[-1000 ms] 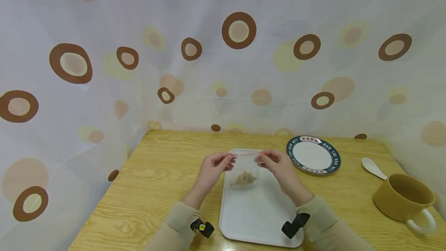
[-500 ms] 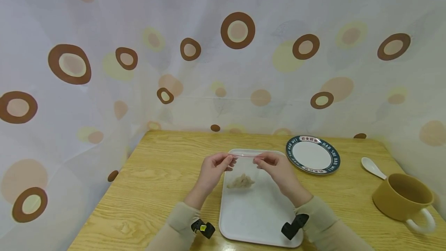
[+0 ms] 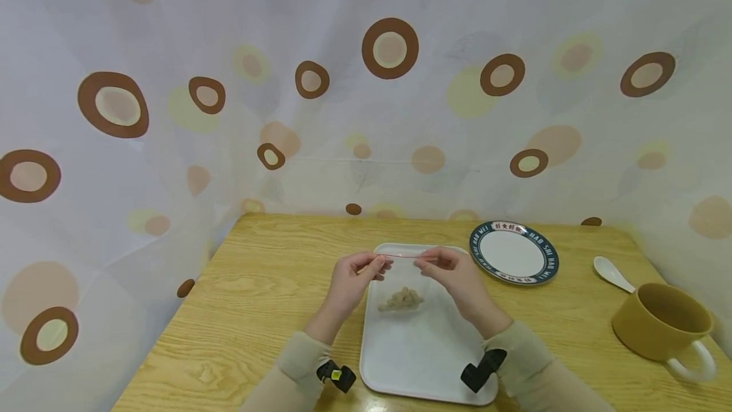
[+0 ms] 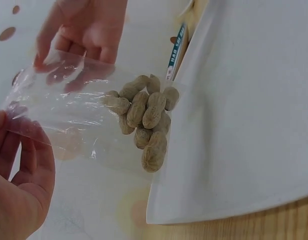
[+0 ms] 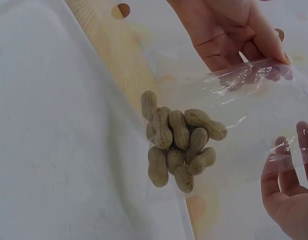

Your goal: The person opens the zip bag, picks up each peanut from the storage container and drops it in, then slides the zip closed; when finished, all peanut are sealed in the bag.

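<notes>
A clear plastic zip bag with a red line along its mouth hangs above the white tray. Unshelled peanuts lie bunched in its bottom; they also show as a pale heap of peanuts in the head view. My left hand pinches one top corner between thumb and fingers. At the opposite end of the mouth, my right hand pinches the edge, its lower fingers behind the film. Whether the mouth is sealed cannot be told.
Right of the tray lies a blue-rimmed plate. Farther right are a white spoon and a mustard mug with a white handle. All stand on a wooden table before a patterned cloth.
My right hand has shifted slightly left and down along the bag's mouth, closer to my left hand. The peanuts have swung a little left and back right; my left hand has hardly moved.
</notes>
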The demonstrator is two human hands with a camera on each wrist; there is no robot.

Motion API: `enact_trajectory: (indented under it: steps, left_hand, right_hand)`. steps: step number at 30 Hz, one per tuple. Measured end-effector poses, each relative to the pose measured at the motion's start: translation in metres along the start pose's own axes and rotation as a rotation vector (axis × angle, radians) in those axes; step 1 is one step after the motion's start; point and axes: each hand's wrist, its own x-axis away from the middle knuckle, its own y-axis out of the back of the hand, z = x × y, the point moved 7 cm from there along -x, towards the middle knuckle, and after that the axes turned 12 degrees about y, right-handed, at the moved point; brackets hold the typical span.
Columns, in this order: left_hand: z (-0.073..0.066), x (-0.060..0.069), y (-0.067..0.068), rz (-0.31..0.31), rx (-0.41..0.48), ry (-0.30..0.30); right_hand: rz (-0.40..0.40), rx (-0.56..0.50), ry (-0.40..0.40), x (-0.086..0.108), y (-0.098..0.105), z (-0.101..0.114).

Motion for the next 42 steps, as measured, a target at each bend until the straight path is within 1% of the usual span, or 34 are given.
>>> enact_trajectory:
  steps: [4, 7, 11, 15, 18, 22, 25, 29, 32, 35, 42]
  left_hand:
    - [-0.001, 0.0, -0.005, 0.023, 0.017, -0.007]
    - [-0.001, 0.0, -0.008, 0.036, 0.025, 0.0]
    - [0.0, -0.001, -0.008, 0.036, -0.021, 0.012]
    - [0.0, -0.001, -0.007, 0.03, -0.055, 0.024]
    - [0.0, -0.001, -0.007, 0.046, -0.033, 0.024]
    - [-0.001, 0.0, -0.008, 0.073, 0.001, 0.011]
    - [-0.002, 0.001, -0.009, 0.085, 0.007, 0.003]
    - [-0.001, 0.001, -0.012, 0.113, -0.016, -0.001]
    - [0.001, 0.0, -0.013, 0.115, -0.047, 0.01]
    - [0.002, 0.0, -0.015, 0.108, -0.063, 0.024]
    - [-0.001, 0.0, -0.017, 0.098, -0.073, 0.025]
  right_hand:
    - [0.003, 0.048, 0.013, -0.001, -0.003, 0.003]
    - [-0.014, 0.055, 0.0, -0.001, -0.003, 0.002]
    - [-0.011, 0.069, -0.02, 0.0, -0.004, 0.001]
    - [0.019, 0.057, -0.016, -0.001, -0.008, 0.002]
    - [0.035, 0.038, 0.002, -0.001, -0.01, 0.003]
    - [0.053, 0.023, 0.005, 0.0, -0.013, 0.003]
    - [0.061, 0.019, 0.003, 0.001, -0.015, 0.002]
    - [0.05, 0.024, -0.004, 0.002, -0.015, 0.002]
    - [0.041, 0.032, -0.01, 0.002, -0.016, 0.003]
    - [0.056, 0.041, -0.011, 0.003, -0.02, 0.003]
    - [0.065, 0.048, -0.01, 0.005, -0.023, 0.002]
